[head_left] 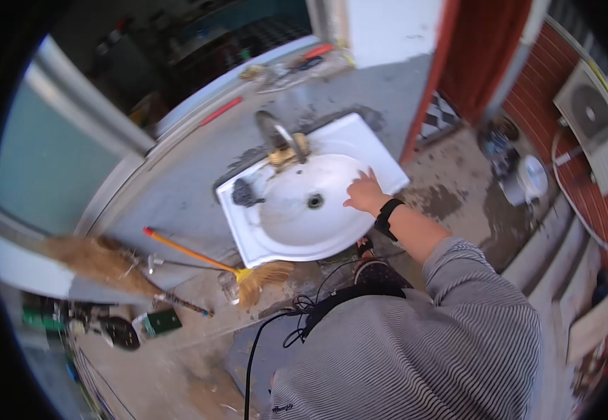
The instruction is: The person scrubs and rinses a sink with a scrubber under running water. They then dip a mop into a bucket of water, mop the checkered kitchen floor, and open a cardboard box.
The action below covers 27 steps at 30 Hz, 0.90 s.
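Note:
My right hand [365,192] reaches over the right side of a white washbasin [381,150]. Its fingers are spread and I see nothing held in them. I cannot tell whether the fingertips touch the bowl. A dark band circles that wrist. At the basin's back edge stands a curved metal faucet [283,140] on a brass-coloured base. A dark grey scrubber or cloth [246,192] lies on the left rim. The drain [314,201] is uncovered in the middle of the bowl. My left hand is out of sight.
A short broom with an orange handle [185,248] and a larger straw broom [101,266] are to the left. A red-handled tool [220,110] lies on the window ledge. A white bucket [528,178] stands at right, near steps [549,252]. A black cable [251,357] hangs before me.

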Each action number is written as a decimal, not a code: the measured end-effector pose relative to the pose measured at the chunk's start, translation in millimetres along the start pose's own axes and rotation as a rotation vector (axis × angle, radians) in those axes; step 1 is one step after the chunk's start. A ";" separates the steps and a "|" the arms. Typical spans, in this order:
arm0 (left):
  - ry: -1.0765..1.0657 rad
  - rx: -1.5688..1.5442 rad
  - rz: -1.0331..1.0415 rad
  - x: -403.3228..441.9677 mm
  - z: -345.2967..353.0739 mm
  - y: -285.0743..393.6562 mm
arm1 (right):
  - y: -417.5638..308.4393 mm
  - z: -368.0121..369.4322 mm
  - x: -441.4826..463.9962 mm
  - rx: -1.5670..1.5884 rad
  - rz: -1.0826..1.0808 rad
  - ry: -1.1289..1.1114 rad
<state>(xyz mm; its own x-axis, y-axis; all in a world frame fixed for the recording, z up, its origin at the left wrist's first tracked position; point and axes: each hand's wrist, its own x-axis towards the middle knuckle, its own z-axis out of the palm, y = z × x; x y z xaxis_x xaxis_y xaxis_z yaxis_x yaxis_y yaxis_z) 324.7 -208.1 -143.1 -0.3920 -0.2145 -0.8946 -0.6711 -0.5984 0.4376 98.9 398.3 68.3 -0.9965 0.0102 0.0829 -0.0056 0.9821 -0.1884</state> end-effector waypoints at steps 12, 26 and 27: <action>-0.111 0.053 -0.090 -16.4 117.3 14.1 | 121.4 57.3 -251.9 0.434 0.960 0.255; -0.362 0.890 -0.059 -82.6 411.3 -218.2 | 301.4 121.4 -755.0 0.061 1.256 -0.673; -0.411 0.964 -0.048 -90.4 439.3 -240.1 | 291.7 97.1 -770.2 0.100 1.326 -0.755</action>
<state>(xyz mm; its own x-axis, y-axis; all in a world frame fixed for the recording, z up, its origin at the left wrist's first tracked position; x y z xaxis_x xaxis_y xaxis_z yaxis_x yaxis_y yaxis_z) 244.8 294.1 -127.5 -0.4137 0.1798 -0.8925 -0.8379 0.3082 0.4505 856.7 658.6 -145.5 -0.0955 0.7177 -0.6897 0.9214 0.3259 0.2116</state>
